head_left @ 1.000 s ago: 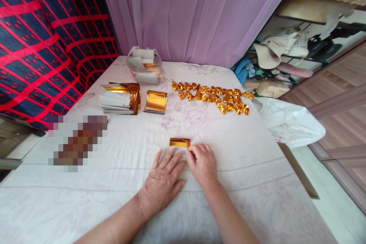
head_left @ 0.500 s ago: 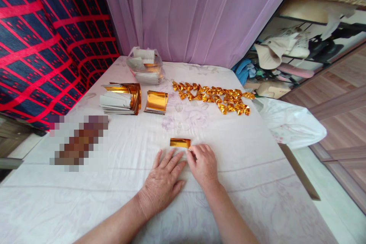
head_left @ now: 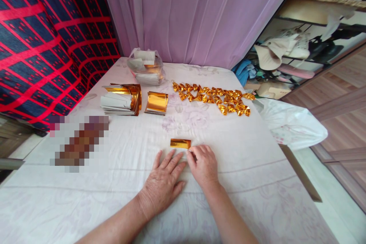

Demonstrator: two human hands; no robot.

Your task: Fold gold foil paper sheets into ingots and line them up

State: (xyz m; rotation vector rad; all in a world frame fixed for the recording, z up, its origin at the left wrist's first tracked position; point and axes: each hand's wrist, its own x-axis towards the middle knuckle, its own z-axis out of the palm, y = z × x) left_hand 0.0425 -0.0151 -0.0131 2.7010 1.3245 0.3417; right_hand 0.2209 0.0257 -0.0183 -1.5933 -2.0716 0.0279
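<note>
A small sheet of gold foil paper (head_left: 180, 143) lies on the white floral tablecloth (head_left: 246, 160), its far edge showing gold and its near part under my fingers. My left hand (head_left: 164, 181) lies flat with fingers spread, pressing the sheet's near left side. Beside it, my right hand (head_left: 202, 163) has curled fingers, the fingertips pinching the paper's right near edge.
At the back left stand a stack of gold and white sheets (head_left: 120, 99) and a smaller curled gold stack (head_left: 156, 103). Behind them is a clear plastic bag of sheets (head_left: 145, 66). Several folded gold pieces (head_left: 214, 97) lie in rows at the back right. A blurred patch (head_left: 78, 143) covers the left.
</note>
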